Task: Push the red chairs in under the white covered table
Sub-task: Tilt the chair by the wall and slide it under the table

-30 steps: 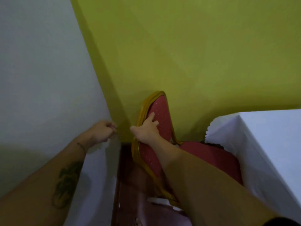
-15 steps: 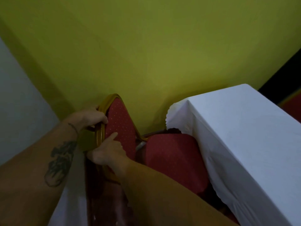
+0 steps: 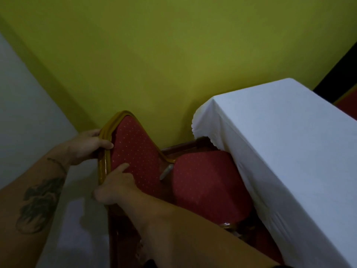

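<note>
Head view looks down into a dim corner where a yellow-green wall (image 3: 154,55) meets a pale wall (image 3: 23,117) at nine o'clock. A red chair (image 3: 208,188) with a gold frame stands at the centre of the frame, its dotted backrest at about seven o'clock of the seat and its seat pointing toward four o'clock, where the front part slips beneath the hanging edge of the white covered table (image 3: 289,161). The table fills the three-to-five o'clock side of the picture, its cloth draping down over the near side, with a scalloped hem showing at the corner closest to the wall. The seat's rear and left portion lies in the open, clear of the cloth.

The left hand (image 3: 85,146) wraps the gold rim of the backrest near its upper left edge, thumb lying across the front of the frame and fingers hidden behind it, so it is closed on the chair. A thin bracelet circles that wrist and a dark tattoo marks the forearm. The right hand (image 3: 116,186) sits lower on the same side of the backrest, at six o'clock of the left hand, gripping the frame with its index finger stretched out flat on the red padding. A sliver of another red surface (image 3: 345,106) shows at two o'clock past the table.
</note>
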The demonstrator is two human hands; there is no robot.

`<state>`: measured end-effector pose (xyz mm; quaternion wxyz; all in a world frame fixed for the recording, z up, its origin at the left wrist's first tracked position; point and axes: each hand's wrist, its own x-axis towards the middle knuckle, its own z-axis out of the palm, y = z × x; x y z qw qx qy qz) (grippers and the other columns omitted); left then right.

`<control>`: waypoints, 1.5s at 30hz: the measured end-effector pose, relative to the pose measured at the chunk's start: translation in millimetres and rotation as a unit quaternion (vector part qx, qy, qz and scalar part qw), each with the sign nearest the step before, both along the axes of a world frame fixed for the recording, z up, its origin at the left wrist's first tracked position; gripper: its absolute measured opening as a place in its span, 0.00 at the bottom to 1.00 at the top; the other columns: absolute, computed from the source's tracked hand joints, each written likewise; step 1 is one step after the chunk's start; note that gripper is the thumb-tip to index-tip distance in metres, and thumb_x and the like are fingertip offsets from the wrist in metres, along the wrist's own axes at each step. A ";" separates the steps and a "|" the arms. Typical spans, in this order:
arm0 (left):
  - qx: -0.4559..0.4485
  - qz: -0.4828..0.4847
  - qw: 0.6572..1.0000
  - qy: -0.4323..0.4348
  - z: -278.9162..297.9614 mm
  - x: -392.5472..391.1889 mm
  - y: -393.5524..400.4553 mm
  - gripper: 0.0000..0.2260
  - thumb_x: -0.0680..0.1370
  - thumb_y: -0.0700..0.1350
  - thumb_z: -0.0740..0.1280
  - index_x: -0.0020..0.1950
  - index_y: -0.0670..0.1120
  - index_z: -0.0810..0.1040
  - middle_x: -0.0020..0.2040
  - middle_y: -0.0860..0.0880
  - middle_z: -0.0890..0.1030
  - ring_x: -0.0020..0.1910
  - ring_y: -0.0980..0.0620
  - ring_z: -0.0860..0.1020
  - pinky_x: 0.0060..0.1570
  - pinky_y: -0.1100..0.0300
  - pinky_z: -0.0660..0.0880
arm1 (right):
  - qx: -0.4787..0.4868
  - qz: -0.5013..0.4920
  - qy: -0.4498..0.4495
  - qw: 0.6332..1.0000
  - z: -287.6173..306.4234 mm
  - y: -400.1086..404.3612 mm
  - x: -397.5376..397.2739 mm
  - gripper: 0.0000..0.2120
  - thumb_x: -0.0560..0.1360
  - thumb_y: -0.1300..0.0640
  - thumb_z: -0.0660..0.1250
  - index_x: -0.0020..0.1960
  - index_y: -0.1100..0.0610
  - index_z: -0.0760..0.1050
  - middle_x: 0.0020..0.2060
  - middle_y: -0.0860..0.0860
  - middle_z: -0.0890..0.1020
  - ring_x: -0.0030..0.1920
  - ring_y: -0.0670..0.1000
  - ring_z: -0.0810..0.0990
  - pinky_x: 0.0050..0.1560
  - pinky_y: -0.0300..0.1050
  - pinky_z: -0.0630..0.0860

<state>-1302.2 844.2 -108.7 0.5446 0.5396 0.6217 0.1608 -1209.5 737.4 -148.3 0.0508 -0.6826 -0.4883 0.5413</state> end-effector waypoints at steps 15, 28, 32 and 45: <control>0.040 0.010 0.999 -0.003 -9.3 59.5 -15.0 0.10 0.76 0.39 0.70 0.56 0.45 0.76 0.42 0.45 0.80 0.37 0.46 0.78 0.39 0.54 0.76 | 0.030 -0.020 -0.015 0.999 6.0 -22.3 65.0 0.56 0.75 0.46 0.71 0.83 0.59 0.32 0.80 0.66 0.58 0.79 0.66 0.62 0.74 0.56 0.64; 0.002 -0.042 0.999 -0.012 -3.9 141.0 -27.4 0.06 0.77 0.35 0.66 0.52 0.36 0.75 0.43 0.38 0.78 0.39 0.42 0.79 0.42 0.47 0.81 | 0.031 -0.079 -0.050 0.995 8.0 -38.9 135.4 0.54 0.73 0.46 0.71 0.85 0.52 0.37 0.81 0.60 0.62 0.78 0.64 0.64 0.75 0.56 0.66; 0.023 -0.032 0.998 -0.050 -10.0 171.9 -39.9 0.03 0.75 0.34 0.66 0.43 0.40 0.74 0.45 0.37 0.80 0.45 0.39 0.80 0.53 0.38 0.80 | 0.031 -0.135 -0.027 0.990 6.5 -48.8 165.3 0.50 0.75 0.51 0.70 0.85 0.49 0.41 0.80 0.59 0.64 0.76 0.63 0.67 0.73 0.55 0.69; 0.104 -0.007 0.993 -0.059 -38.3 228.8 -70.5 0.19 0.66 0.44 0.65 0.52 0.35 0.75 0.39 0.43 0.78 0.37 0.44 0.78 0.35 0.54 0.76 | 0.088 -0.198 -0.078 0.973 -0.2 -99.9 211.6 0.43 0.69 0.48 0.67 0.82 0.45 0.58 0.68 0.57 0.76 0.64 0.62 0.79 0.63 0.62 0.79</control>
